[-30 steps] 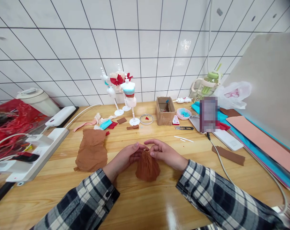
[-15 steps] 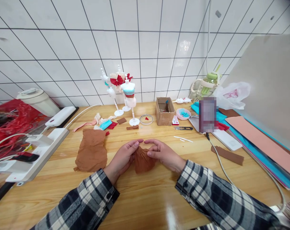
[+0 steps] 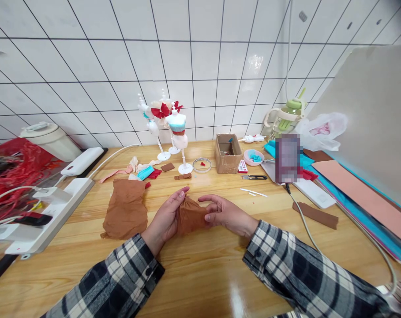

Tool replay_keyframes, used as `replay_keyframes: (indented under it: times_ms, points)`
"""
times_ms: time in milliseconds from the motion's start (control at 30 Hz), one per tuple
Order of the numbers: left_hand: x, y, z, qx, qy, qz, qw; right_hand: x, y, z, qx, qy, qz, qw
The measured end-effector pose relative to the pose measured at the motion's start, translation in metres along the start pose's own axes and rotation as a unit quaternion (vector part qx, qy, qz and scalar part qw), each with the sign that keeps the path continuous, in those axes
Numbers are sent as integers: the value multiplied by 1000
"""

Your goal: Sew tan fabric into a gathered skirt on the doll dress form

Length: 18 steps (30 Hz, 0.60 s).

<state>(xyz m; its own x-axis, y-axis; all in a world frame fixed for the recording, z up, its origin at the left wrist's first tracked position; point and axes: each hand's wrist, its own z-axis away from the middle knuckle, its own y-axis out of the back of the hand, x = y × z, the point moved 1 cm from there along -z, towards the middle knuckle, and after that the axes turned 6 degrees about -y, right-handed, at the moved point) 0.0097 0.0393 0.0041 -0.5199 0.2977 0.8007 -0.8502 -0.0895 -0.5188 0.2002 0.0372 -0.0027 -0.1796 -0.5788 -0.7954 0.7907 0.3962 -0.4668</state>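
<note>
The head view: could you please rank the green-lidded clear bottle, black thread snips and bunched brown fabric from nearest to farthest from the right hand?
1. Bunched brown fabric, touching right hand.
2. Black thread snips, ahead, slightly right.
3. Green-lidded clear bottle, back right by the wall.

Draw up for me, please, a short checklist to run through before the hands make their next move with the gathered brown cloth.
1. Left hand on the gathered brown cloth: ok, the thumb and fingers hold its left side.
2. Right hand on the cloth: ok, its right side sits at the thumb and fingers.
3. Flat brown piece clear of the left sleeve: cannot tell, they meet in this view.
4. Small snips clear of the hands: ok, they lie beyond the right hand.
5. Cable clear of the right sleeve: cannot tell, it disappears there.
</note>
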Motion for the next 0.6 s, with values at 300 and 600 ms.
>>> replay_keyframes:
  times_ms: [300, 600]
  points:
    - [-13, -6, 10, -122, -19, -105, 987, -3, -7, 1, 56, 84, 129, 987]
    - [-11, -6, 15, -191, 51, -17, 980, -6, -9, 0, 58, 140, 145, 978]
